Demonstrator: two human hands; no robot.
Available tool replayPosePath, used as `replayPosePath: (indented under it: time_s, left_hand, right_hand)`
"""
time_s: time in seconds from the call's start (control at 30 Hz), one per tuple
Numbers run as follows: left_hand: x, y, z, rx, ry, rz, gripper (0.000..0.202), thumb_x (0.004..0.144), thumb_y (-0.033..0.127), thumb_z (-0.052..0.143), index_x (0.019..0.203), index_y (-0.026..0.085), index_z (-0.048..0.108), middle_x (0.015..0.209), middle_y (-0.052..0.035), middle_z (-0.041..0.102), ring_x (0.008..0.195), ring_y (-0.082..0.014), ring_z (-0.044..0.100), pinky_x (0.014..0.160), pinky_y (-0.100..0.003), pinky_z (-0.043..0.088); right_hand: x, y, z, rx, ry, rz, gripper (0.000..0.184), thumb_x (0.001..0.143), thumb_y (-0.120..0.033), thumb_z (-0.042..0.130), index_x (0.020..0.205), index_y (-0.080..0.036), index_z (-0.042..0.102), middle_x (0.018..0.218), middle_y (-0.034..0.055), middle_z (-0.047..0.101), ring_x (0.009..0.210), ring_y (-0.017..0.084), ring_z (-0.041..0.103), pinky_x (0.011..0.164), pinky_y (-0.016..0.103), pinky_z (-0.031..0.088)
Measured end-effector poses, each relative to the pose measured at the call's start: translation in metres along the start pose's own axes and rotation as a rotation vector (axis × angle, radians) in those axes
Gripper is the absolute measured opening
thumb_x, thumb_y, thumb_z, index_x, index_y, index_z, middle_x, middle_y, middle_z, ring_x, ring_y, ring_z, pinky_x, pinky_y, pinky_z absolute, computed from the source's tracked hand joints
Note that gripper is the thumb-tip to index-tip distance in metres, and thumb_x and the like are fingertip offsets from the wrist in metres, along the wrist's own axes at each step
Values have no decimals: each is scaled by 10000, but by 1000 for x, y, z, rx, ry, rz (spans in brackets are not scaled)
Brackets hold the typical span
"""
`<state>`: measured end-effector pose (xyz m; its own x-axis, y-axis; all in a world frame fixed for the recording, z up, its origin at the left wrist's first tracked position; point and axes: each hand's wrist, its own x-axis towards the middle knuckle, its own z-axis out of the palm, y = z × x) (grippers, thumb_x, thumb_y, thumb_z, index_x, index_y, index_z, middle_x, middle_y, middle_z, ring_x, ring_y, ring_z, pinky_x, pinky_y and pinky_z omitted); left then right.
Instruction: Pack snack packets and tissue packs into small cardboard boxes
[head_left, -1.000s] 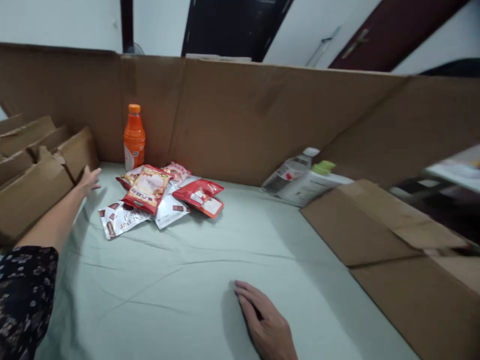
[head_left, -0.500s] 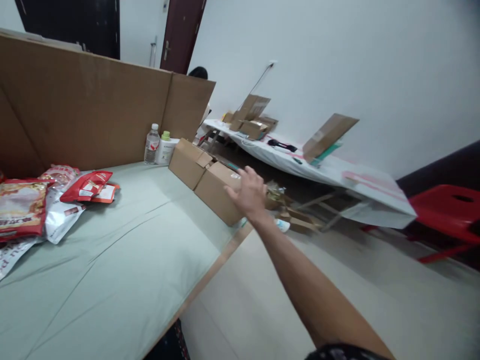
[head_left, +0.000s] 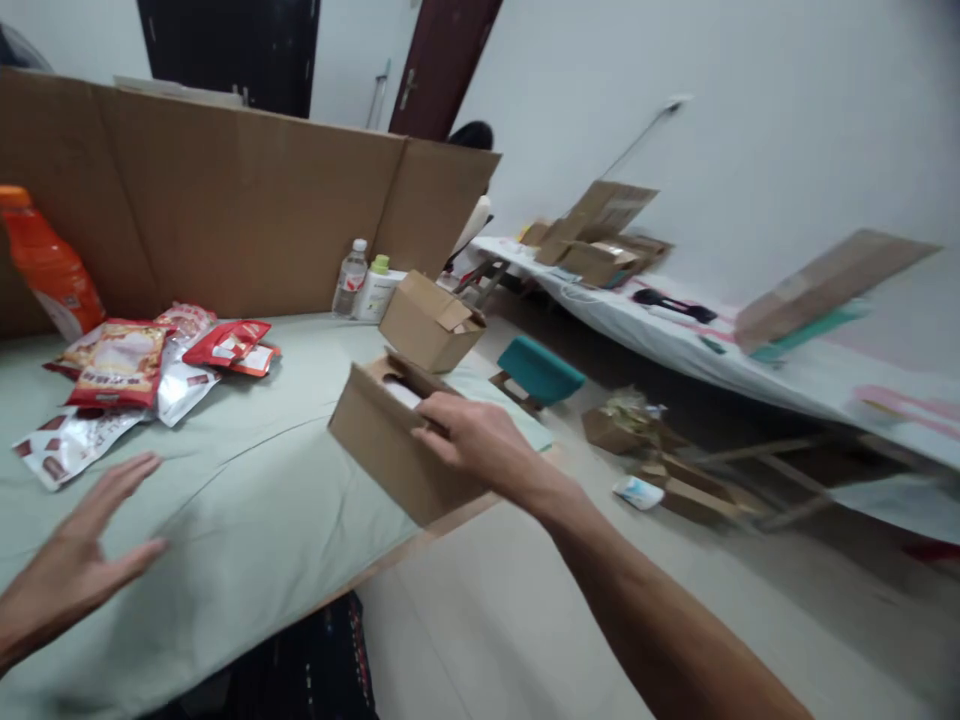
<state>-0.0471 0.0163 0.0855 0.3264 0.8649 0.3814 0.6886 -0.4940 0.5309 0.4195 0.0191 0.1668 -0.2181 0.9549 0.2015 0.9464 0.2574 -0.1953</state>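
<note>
My right hand [head_left: 476,440] grips the top edge of a brown cardboard box [head_left: 401,455], tilted near the table's right edge. Through the box's opening shows something white, too unclear to name. My left hand [head_left: 86,555] hovers over the table at lower left, fingers apart, with nothing in it. Just beyond it lie several snack packets, among them a red and yellow packet [head_left: 124,362], a silver packet [head_left: 82,440] and a red packet [head_left: 227,343]. A second cardboard box [head_left: 431,322] stands behind the one in my right hand.
A cardboard screen [head_left: 262,215] borders the table's back. Before it stand an orange bottle [head_left: 56,270], a clear water bottle [head_left: 350,280] and a white bottle with a green cap [head_left: 376,292]. A teal chair [head_left: 540,370], floor boxes [head_left: 690,490] and a white-covered table [head_left: 600,315] lie to the right. Behind the screen, a person's head shows.
My right hand has drawn one box nearer, apart from the other box. My left hand has come into view at lower left. The view has swung left.
</note>
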Motion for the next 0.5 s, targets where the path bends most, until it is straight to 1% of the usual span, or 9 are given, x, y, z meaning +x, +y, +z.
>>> replayPosePath:
  time_s: [0.03,0.1,0.17,0.2,0.27,0.3,0.37,0.43,0.5]
  left_hand:
    - [-3,10,10,-31,-73,35,891,788,564,780,1560,581,336,1567,26,536,1355,-409,596,1088,-646,528]
    - [-9,28,28,-134,-200,68,1121,779,542,824,1650,482,121,1706,-85,316,1496,-446,420,1133,-691,448]
    - [-14,37,39,-256,-289,46,1287,751,560,863,1674,376,-14,1748,-162,138,1559,-479,266,1187,-721,337]
    - [-17,39,42,-319,-307,13,1332,745,568,873,1674,344,-54,1752,-178,91,1571,-484,221,1209,-719,294]
    - [-23,39,44,-432,-292,-57,1377,737,581,881,1670,320,-97,1751,-186,82,1578,-480,198,1238,-706,241]
    - [-26,37,44,-475,-274,-77,1379,737,587,881,1668,324,-101,1750,-182,100,1578,-474,203,1246,-700,228]
    - [-32,34,44,-527,-243,-66,1355,742,593,873,1668,350,-87,1748,-163,128,1576,-469,219,1253,-702,208]
    - [-36,30,45,-539,-233,-17,1309,761,561,861,1666,378,-67,1751,-135,127,1575,-464,225,1259,-698,202]
    - [-38,28,46,-532,-229,11,1273,778,498,853,1666,392,-54,1756,-114,110,1578,-458,220,1265,-682,212]
  right_hand:
    - [-10,-23,2,1,-20,-136,117,906,-174,583,856,-206,685,893,67,733,781,193,643,671,278,412]
    - [-30,-63,1,34,-48,-367,209,965,-165,501,886,-196,692,859,72,720,726,174,627,641,274,410]
    - [-45,-91,-5,139,-127,-500,262,1019,-221,477,906,-191,710,818,67,714,687,166,619,615,269,420]
    - [-48,-100,-10,225,-211,-524,281,1043,-276,480,942,-192,727,811,60,722,683,164,631,614,265,441]
    - [-48,-108,-20,402,-420,-496,333,1072,-377,466,1084,-209,754,855,51,763,724,168,685,657,261,511]
    - [-44,-108,-23,456,-497,-456,359,1077,-405,454,1166,-224,751,927,54,788,795,179,720,718,274,552]
    - [-30,-104,-25,464,-545,-394,388,1069,-416,454,1292,-245,722,1171,80,786,1047,228,738,906,349,586]
    - [-13,-98,-20,395,-539,-398,443,1031,-436,529,1400,-232,664,1433,109,668,1312,285,629,1084,443,524]
    - [5,-92,-10,337,-593,-447,593,965,-467,640,1497,-211,577,1561,121,553,1428,313,528,1159,473,466]
